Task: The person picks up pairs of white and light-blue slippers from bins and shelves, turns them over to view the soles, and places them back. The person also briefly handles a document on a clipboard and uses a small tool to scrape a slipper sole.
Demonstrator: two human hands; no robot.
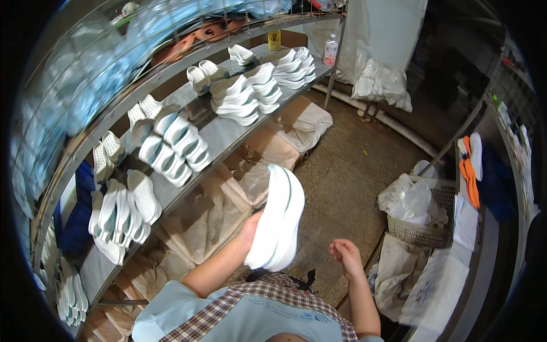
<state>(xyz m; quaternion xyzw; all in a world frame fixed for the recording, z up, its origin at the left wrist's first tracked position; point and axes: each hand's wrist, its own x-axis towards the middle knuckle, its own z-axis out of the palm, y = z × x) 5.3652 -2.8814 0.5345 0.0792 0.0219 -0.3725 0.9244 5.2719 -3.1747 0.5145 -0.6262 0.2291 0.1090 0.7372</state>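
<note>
We hold a pair of white sandals (277, 219) in our left hand (249, 231), fingers closed around their near end, soles upright over the floor. Our right hand (343, 252) hangs empty and loosely curled just to the right. On the left, a metal shelf (228, 134) carries stacks of white sandals (174, 145).

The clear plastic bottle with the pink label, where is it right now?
Head view, top centre: the bottle stands at the far end of the metal shelf, right of the stacked white sandals.
</note>
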